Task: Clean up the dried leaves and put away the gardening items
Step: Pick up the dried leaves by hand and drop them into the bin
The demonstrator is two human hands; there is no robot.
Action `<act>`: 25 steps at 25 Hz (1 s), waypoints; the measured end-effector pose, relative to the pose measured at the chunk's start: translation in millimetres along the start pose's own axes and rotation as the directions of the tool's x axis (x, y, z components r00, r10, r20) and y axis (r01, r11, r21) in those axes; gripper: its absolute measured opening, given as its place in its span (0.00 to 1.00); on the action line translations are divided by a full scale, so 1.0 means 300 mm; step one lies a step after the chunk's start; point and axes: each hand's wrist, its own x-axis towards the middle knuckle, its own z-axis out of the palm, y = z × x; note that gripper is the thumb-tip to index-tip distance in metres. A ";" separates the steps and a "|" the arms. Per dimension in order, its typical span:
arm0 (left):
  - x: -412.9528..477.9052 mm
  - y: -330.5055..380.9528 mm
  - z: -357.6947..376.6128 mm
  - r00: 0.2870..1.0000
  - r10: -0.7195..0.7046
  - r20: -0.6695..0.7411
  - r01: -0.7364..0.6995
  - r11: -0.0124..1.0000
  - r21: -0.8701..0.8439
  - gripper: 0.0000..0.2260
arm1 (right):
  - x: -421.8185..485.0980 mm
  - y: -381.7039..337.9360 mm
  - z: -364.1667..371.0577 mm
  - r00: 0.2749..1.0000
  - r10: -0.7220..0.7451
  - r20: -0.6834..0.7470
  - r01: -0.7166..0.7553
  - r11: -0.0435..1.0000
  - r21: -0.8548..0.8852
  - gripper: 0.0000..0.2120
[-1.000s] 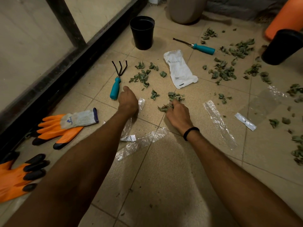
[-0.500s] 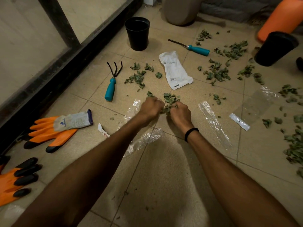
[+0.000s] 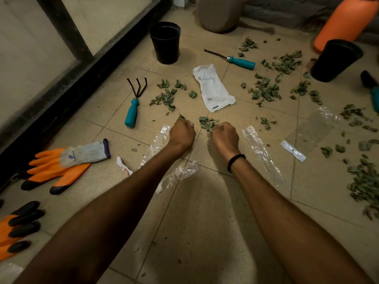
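Observation:
Dried green leaves lie scattered over the tiled floor, in a patch at centre left (image 3: 165,97) and thicker patches at the right (image 3: 264,91). My left hand (image 3: 181,134) is curled into a fist with a leaf tip showing above it. Beside it, my right hand (image 3: 224,135) grips a clump of dried leaves (image 3: 208,123) that sticks out from its fingers. A teal-handled hand rake (image 3: 132,109) lies left of my hands. A teal-handled weeder (image 3: 241,62) lies further back. Orange gloves (image 3: 59,165) rest at the left.
Two black pots stand at the back (image 3: 165,43) and the right (image 3: 334,60). A white packet (image 3: 212,87) lies in the middle. Clear plastic wrappers (image 3: 260,148) lie around my hands. A black window frame (image 3: 67,93) runs along the left. An orange container (image 3: 346,19) stands far right.
My left hand came off the floor by the rake, met my right hand over the leaf clump, and the two fists have now drawn slightly apart, each curled around leaves.

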 end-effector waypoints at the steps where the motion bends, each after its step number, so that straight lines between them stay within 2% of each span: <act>1: 0.006 0.004 -0.006 1.000 0.019 -0.023 -0.018 0.999 0.051 0.05 | 0.009 0.002 -0.004 0.999 -0.044 -0.028 0.043 0.998 -0.035 0.11; 4: 0.036 0.012 -0.014 0.986 0.163 -0.025 -0.149 0.946 0.288 0.21 | 0.029 0.002 -0.003 0.978 -0.209 -0.019 0.203 0.962 -0.181 0.10; 6: 0.061 0.007 -0.001 0.981 0.193 -0.005 -0.174 0.895 0.411 0.25 | 0.042 0.004 0.012 0.968 -0.246 0.055 0.251 0.932 -0.263 0.13; 10: 0.042 -0.005 0.040 0.974 0.229 0.003 -0.187 0.789 0.586 0.15 | 0.053 0.041 0.081 0.949 -0.311 0.050 0.308 0.878 -0.367 0.21; 13: 0.036 -0.032 0.058 0.956 0.292 0.027 -0.224 0.667 0.710 0.13 | 0.075 0.047 0.111 0.924 -0.382 0.021 0.349 0.820 -0.453 0.27; 16: 0.053 -0.051 0.064 0.948 0.317 0.006 -0.220 0.644 0.733 0.10 | 0.096 0.047 0.115 0.899 -0.435 0.058 0.383 0.714 -0.587 0.22; 19: 0.049 -0.057 0.068 0.944 0.330 0.006 -0.225 0.629 0.744 0.09 | 0.089 0.066 0.110 0.847 -0.527 0.071 0.455 0.648 -0.610 0.14; 23: 0.031 -0.039 0.049 0.957 0.288 0.031 -0.221 0.657 0.721 0.11 | 0.075 0.091 0.095 0.814 -0.580 0.017 0.491 0.672 -0.555 0.08; 25: 0.016 -0.041 0.042 0.966 0.255 0.034 -0.213 0.718 0.662 0.12 | 0.057 0.077 0.068 0.862 -0.503 -0.058 0.438 0.799 -0.412 0.06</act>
